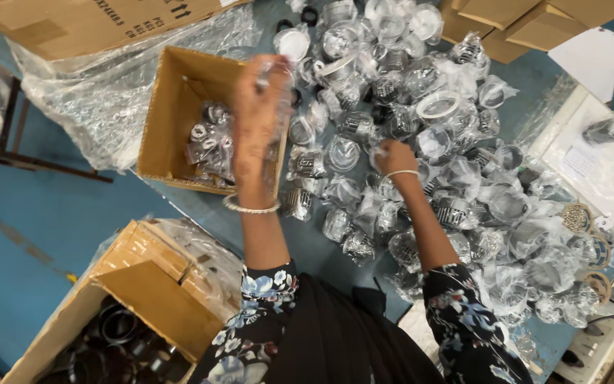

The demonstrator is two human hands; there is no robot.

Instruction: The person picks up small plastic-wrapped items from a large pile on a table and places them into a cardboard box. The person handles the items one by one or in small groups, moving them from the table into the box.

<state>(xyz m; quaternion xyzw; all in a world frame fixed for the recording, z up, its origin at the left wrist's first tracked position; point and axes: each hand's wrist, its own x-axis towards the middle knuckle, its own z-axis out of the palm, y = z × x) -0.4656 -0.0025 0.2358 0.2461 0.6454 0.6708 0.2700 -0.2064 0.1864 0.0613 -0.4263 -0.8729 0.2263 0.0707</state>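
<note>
Hands — two [257,107] [394,158], perhaps holding bagged parts [421,142]

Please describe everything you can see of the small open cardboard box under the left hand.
The small cardboard box is plain brown, roughly square, with its top open. It rests on the blue surface, left of the heap of bagged metal parts. A few clear bags with dark rings lie inside, toward its right side. The left hand hovers over its right edge; contact cannot be told.
</note>
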